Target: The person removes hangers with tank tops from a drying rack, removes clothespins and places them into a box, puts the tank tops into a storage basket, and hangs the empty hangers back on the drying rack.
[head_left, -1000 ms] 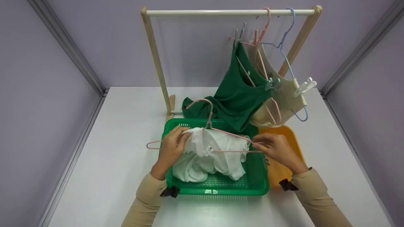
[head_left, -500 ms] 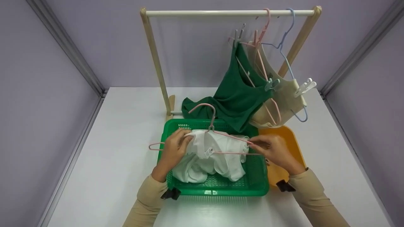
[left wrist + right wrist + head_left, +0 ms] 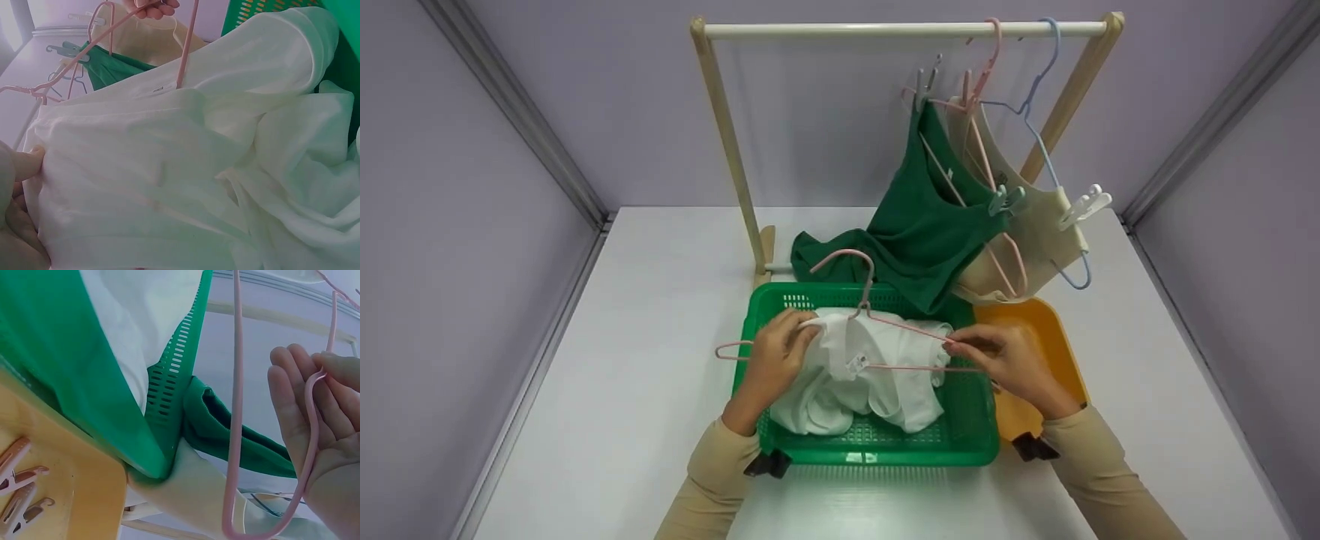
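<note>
My left hand (image 3: 776, 352) pinches the top edge of a white garment (image 3: 904, 349) with thumb and fingers. A pink clothes hanger (image 3: 911, 325) is partly inside this garment; its left end sticks out beyond my left hand, and its hook points up. My right hand (image 3: 1005, 358) pinches the hanger's right arm between thumb and fingertips. The right wrist view shows the hanger's rounded end (image 3: 230, 495) free of cloth. In the left wrist view the white cloth (image 3: 124, 169) hangs from my left thumb and fingers. Below, the rest of the garment lies in a green basket (image 3: 885, 455).
Behind stands a drying rack (image 3: 840, 30) with a green top (image 3: 919, 225) and a beige garment (image 3: 1039, 225) on hangers, held with pegs (image 3: 1084, 208). A yellow tray (image 3: 1039, 322) with clothes pegs (image 3: 19, 495) sits right of the basket.
My right hand has shifted left along the hanger's arm. The hanger has moved slightly right and down, its hook tilting rightward. My left hand stays on the garment, moving only a little.
</note>
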